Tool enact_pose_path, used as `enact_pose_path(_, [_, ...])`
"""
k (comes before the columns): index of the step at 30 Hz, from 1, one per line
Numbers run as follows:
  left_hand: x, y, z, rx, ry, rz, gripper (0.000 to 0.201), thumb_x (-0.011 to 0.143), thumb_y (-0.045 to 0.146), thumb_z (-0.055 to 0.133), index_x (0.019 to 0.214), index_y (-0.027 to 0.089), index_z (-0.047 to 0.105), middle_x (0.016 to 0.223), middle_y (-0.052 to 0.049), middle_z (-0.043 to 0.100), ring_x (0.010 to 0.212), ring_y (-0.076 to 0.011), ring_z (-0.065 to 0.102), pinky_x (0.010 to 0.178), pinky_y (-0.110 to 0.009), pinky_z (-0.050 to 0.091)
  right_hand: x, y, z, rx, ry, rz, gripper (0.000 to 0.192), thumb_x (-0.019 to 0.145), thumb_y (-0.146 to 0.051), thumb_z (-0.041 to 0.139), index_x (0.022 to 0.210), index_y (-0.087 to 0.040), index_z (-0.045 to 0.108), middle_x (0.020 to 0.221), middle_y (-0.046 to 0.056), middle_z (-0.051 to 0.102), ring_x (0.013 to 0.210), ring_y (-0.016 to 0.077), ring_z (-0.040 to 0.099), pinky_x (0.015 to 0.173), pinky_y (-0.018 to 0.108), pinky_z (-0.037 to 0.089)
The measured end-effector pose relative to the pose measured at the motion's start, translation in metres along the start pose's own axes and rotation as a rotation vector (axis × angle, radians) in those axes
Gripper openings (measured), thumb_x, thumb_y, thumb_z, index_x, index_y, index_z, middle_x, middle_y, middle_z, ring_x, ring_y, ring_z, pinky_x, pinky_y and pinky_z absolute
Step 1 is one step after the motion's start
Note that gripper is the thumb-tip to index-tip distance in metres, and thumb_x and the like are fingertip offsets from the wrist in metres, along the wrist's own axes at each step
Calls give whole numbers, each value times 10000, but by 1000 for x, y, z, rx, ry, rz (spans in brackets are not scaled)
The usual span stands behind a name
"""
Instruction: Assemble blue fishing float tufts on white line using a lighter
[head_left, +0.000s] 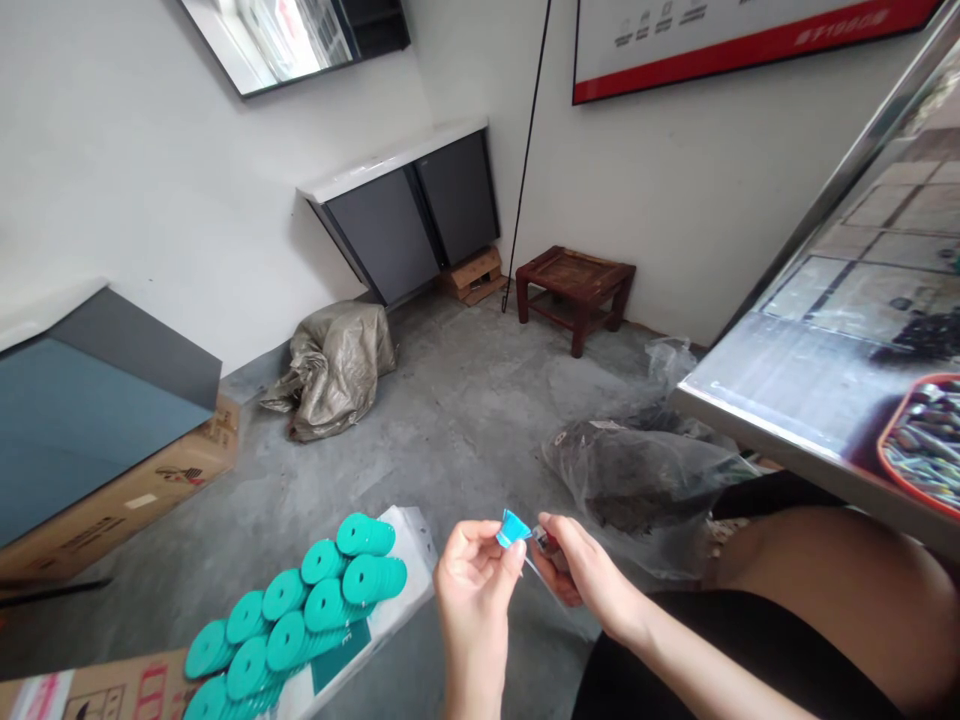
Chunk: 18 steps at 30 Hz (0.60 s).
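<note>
Between the fingertips and thumb of my left hand (476, 580) is a small bright blue piece (513, 528), flared and folded-looking like thin plastic. My right hand (581, 565) is closed just to its right, around a small red object with a metal-looking end (543, 538). My fingers cover most of that object, so its kind is unclear. A thin pale strip shows between the two hands. Left of my hands, stacks of teal discs with centre holes (286, 597) stand in rows on a white box (405, 540).
At right, a metal table (780, 370) holds an orange-rimmed tub of screws or bolts (883, 450). Clear plastic bags (645, 470) lie below it. Further off are a wooden stool (576, 268), a crumpled sack (345, 360), a grey cabinet (390, 215) and cardboard boxes (142, 500).
</note>
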<state>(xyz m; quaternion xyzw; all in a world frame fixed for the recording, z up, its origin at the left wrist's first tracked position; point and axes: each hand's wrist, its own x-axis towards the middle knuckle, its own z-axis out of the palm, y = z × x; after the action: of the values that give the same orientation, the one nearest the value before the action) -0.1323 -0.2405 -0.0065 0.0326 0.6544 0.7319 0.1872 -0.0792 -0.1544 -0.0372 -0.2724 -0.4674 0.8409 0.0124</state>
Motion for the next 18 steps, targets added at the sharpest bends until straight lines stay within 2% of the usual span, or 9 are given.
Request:
enact_pose_path(14, [1, -1, -2, 37, 2, 16, 260, 542, 223, 776, 708, 150, 591, 606, -15, 648, 539, -124, 590, 512, -206, 471, 0, -1, -1, -68, 5, -12, 453, 830, -491, 290, 470, -217, 288, 376, -64, 243, 365, 73, 200, 385, 225, 162])
enact_pose_path(18, [4, -1, -5, 62, -38, -2, 272, 540, 233, 786, 712, 147, 595, 625, -17, 653, 558, -125, 599, 514, -198, 474, -1, 0, -1, -88, 1, -29, 470, 841, -486, 285, 459, -212, 293, 384, -62, 252, 372, 74, 206, 394, 230, 174])
